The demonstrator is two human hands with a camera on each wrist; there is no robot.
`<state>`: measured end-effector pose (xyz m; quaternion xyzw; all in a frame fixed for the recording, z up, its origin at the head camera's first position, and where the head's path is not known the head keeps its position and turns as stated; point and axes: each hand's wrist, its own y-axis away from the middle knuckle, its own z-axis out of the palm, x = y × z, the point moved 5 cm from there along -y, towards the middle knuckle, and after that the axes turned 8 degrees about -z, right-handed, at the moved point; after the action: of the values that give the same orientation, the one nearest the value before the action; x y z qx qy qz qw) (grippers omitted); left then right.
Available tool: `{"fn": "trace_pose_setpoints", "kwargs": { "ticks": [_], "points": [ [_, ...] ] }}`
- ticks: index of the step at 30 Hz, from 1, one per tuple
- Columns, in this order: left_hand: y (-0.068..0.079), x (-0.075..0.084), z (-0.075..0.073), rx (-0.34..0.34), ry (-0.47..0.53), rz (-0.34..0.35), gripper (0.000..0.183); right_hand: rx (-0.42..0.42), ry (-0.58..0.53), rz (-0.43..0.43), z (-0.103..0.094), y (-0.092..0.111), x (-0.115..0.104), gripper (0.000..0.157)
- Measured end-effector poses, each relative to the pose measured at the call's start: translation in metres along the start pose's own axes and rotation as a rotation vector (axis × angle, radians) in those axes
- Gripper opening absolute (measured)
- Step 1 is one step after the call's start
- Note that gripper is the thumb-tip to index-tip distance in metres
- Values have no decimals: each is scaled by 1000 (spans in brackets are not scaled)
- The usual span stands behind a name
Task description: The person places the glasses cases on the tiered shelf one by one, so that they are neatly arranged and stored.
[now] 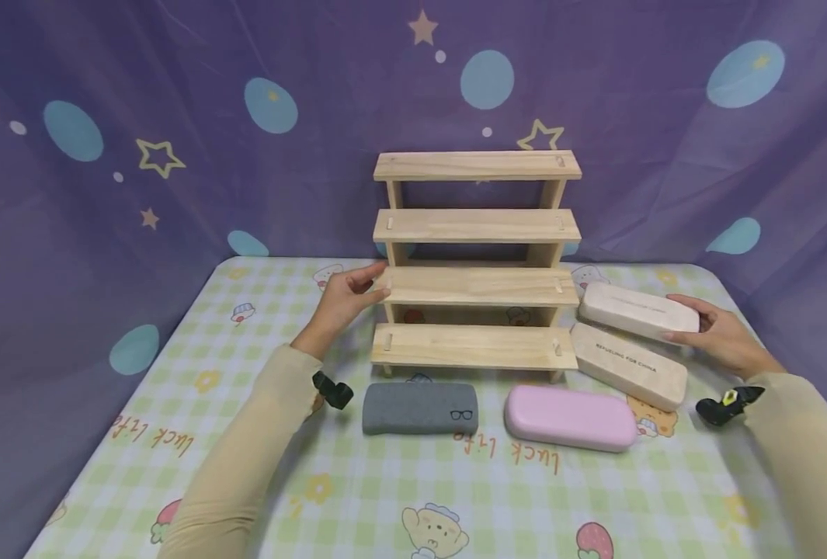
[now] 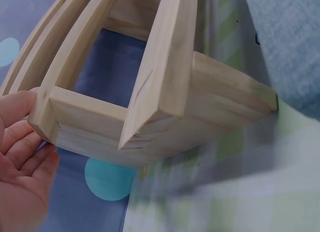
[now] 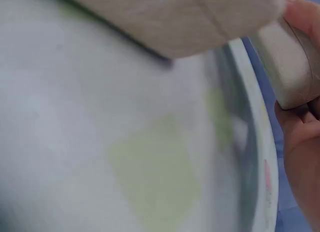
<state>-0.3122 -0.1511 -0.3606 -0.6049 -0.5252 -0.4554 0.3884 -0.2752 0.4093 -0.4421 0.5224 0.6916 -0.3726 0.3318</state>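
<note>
- At the left end of the rack (image 1: 479, 227), left hand (image 1: 346, 301) pinches a shelf (image 1: 479, 287), probably steadying it.
- Right of rack, right hand (image 1: 723, 339) grips upper beige case (image 1: 633, 309) by its outer end, likely because rack and lower beige case (image 1: 626, 366) crowd it.

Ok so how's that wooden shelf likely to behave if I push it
The wooden shelf should likely stay stiff, being made of straight, solid-looking wood. It's probably light for its size, given the open frame. A push high on the raised top tier might tip it.
</note>
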Motion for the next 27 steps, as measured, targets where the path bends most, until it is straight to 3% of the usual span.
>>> {"fn": "trace_pose_setpoints", "kwargs": {
  "ticks": [4,9,15,23,27],
  "points": [
    [-5,-8,0,-1,-20,-8,49,23,10,17,-12,4,-6,66],
    [4,6,2,-22,6,-22,50,50,22,58,-27,5,-16,64],
    [12,18,4,-29,-16,-22,49,76,-209,-5,-35,1,-35,64],
    [-3,-6,1,-18,-15,-17,50,58,-86,-51,-49,-13,-69,67],
    [-4,-8,0,-9,-35,5,50,38,-208,-101,-51,-21,-87,67]
  ]
}}
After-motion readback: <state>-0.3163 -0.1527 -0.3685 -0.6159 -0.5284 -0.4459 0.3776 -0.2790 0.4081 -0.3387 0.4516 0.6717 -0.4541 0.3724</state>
